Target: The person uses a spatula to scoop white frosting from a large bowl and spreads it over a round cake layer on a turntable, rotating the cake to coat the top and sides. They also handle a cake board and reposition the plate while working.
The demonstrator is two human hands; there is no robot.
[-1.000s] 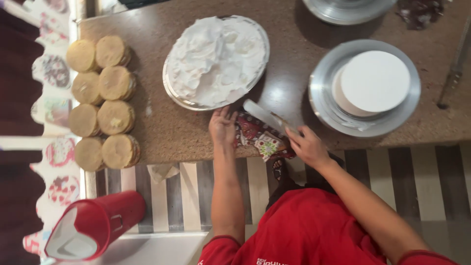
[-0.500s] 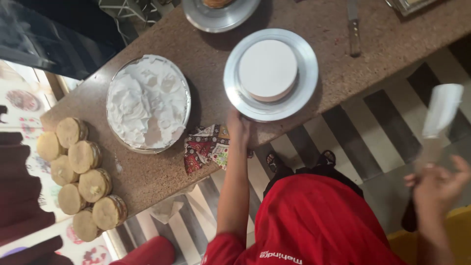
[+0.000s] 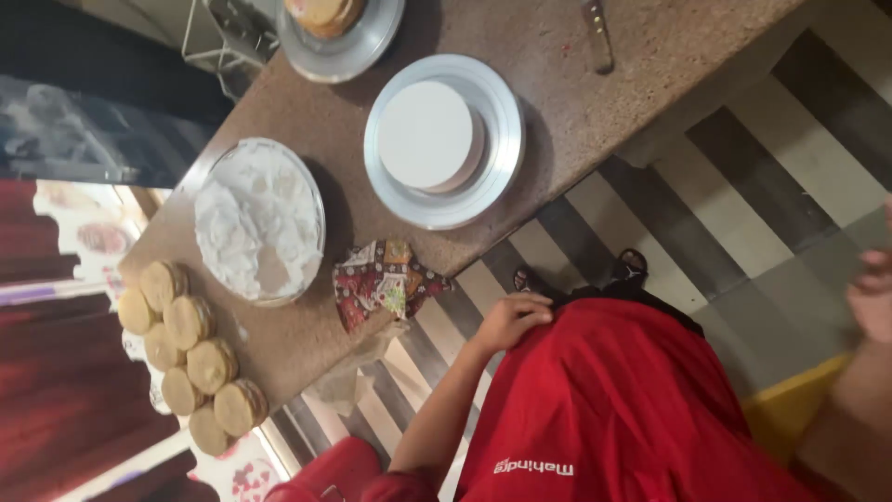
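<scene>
My left hand (image 3: 516,318) rests against my red shirt (image 3: 613,409), fingers loosely bent and holding nothing. It is just off the counter edge, nearest the crumpled patterned cloth (image 3: 386,279). My right hand (image 3: 873,296) is a blur at the right edge of the view, far from the counter, and what it holds is hidden. On the brown counter (image 3: 557,102) a metal pan (image 3: 497,177) holds a white round board (image 3: 427,135). A bowl of white cream (image 3: 260,218) stands to its left.
Several round tan cake layers (image 3: 186,358) lie in rows at the counter's left end. Another metal plate with a tan layer (image 3: 339,28) and a knife (image 3: 596,37) sit at the far side. A striped floor (image 3: 743,186), a yellow edge (image 3: 780,409) and a red object (image 3: 321,474) lie below.
My left hand left the counter and cloth and came back to my shirt. My right hand swung far right with a white scraper, which is now out of sight. The view has tilted.
</scene>
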